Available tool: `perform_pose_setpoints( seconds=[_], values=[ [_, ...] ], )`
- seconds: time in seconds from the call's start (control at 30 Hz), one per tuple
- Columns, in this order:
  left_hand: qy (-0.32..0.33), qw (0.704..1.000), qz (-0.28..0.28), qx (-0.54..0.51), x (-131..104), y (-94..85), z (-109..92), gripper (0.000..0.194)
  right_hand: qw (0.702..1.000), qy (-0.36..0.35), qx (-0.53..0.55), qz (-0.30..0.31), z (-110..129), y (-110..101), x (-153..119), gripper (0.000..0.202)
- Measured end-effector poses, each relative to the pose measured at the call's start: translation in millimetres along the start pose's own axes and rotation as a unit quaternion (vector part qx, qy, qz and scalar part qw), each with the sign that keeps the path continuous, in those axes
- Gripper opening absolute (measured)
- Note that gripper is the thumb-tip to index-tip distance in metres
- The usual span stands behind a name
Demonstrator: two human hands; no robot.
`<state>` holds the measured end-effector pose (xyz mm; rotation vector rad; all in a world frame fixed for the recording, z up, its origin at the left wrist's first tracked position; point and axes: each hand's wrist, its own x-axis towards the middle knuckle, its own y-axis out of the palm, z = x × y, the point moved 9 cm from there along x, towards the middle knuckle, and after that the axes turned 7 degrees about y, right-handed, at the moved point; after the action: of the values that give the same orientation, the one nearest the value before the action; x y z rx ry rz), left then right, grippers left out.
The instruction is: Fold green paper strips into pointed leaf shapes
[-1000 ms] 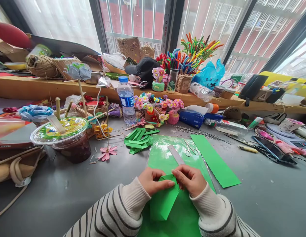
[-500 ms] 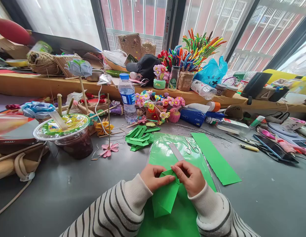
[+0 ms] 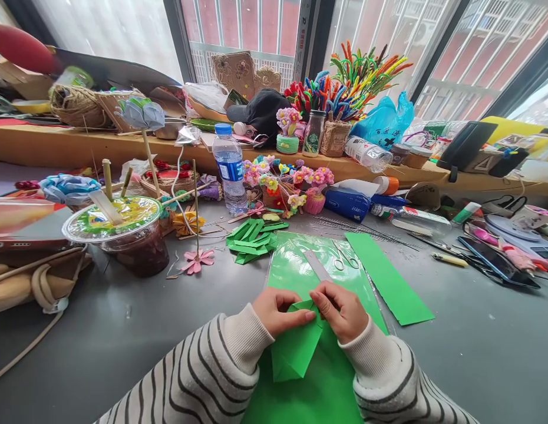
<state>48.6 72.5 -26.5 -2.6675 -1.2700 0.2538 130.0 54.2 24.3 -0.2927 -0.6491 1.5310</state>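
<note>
Between my hands is a folded piece of green paper [image 3: 296, 353], its long flap hanging toward me. My left hand [image 3: 280, 312] grips its upper left part, thumb lying across the top. At the upper right corner, my right hand [image 3: 342, 312] pinches the paper between thumb and fingers. Underneath lies a pack of green paper in a clear sleeve [image 3: 296, 253]. On the sleeve, just beyond my right hand, rest a ruler [image 3: 317, 266] and small scissors [image 3: 345, 257]. Fingertips behind the folded paper are hidden.
A green paper strip [image 3: 389, 280] lies right of the sleeve. Folded green pieces [image 3: 251, 240] are heaped behind it. A lidded drink cup [image 3: 137, 253], a water bottle [image 3: 230, 171] and a pink paper flower [image 3: 198, 261] stand left. A phone [image 3: 497, 262] lies at right.
The view has shifted slightly. Both hands keep hold of the folded green paper, with the right fingers moved a little along its upper corner.
</note>
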Motion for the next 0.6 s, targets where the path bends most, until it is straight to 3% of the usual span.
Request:
perform_pose_setpoints(
  seconds=[0.1, 0.2, 0.33, 0.47, 0.6],
  values=[
    [-0.015, 0.999, 0.011, -0.043, -0.4, 2.1, 1.9, 0.032, 0.996, -0.074, -0.054, 0.016, 13.8, 3.3, -2.0, 0.023],
    [-0.025, 0.997, 0.026, -0.073, -0.9, 3.9, 0.1, 0.031, 0.992, -0.092, -0.081, -0.006, 17.8, 3.0, -3.8, 0.024],
    [-0.025, 0.996, 0.030, -0.083, -1.3, 3.6, -4.1, 0.030, 0.997, -0.057, -0.043, -0.020, 11.1, -0.3, -2.9, 0.027],
    [-0.045, 0.991, 0.031, -0.125, -3.6, 5.4, -2.8, 0.029, 0.996, 0.031, 0.074, -0.030, -8.7, -10.4, 0.1, 0.032],
    [-0.041, 0.993, 0.027, -0.111, -4.3, 4.0, -4.9, 0.028, 0.986, 0.059, 0.156, 0.005, -13.4, -7.7, -0.4, 0.032]
  ],
)
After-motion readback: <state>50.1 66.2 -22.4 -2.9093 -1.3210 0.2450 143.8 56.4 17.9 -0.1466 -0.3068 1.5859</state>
